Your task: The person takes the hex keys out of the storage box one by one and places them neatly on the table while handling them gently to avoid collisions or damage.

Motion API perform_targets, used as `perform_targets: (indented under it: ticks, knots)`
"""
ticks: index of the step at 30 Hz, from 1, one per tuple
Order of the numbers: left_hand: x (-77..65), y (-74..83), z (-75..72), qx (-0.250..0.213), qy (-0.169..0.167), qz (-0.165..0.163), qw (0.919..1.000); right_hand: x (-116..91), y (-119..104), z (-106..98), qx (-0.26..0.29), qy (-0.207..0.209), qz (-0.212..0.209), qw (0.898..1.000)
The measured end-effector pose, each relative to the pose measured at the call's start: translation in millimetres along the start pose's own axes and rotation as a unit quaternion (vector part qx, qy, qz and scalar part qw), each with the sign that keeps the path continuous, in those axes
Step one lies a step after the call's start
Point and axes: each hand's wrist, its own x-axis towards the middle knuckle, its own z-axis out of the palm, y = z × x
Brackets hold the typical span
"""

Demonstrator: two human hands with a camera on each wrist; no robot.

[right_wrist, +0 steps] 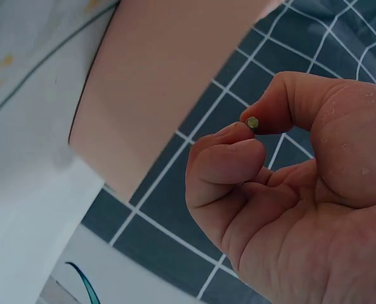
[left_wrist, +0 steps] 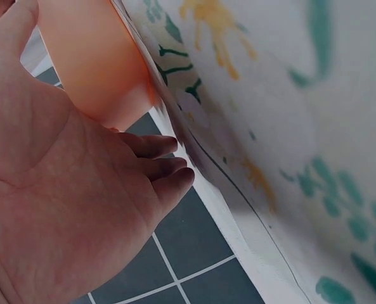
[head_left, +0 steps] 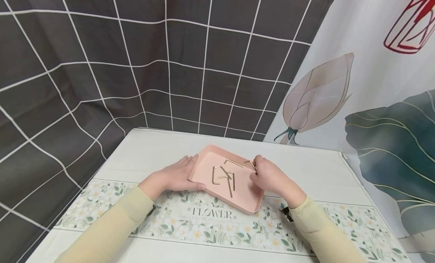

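Note:
A pink rectangular tray (head_left: 246,197) lies at a slant on the table, with several brass-coloured L-shaped hex keys (head_left: 213,176) loose inside it. My left hand (head_left: 176,175) rests against the tray's left end, fingers extended along the side and thumb at the near rim. In the left wrist view, its palm and relaxed fingertips (left_wrist: 175,183) show beside the tray wall. Over the tray's right side, my right hand (head_left: 270,176) pinches one hex key (head_left: 250,163) between thumb and fingers. The right wrist view shows that key's six-sided end (right_wrist: 252,123) poking out of the pinch.
Under the tray is a white tablecloth (head_left: 163,146) with a floral band lettered FLOWER. A dark curtain with a white grid (head_left: 183,78) hangs behind the table and along its left. At the right hangs a white curtain with flower and leaf prints (head_left: 316,93).

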Motion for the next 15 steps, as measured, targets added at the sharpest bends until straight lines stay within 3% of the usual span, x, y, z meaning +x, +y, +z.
perform_targets:
  ticks: [15]
  knots:
    - [-1.1,0.9,-1.8,0.002,-0.003,-0.001,1.0,-5,27,-22,0.012,0.01,0.027,1.0]
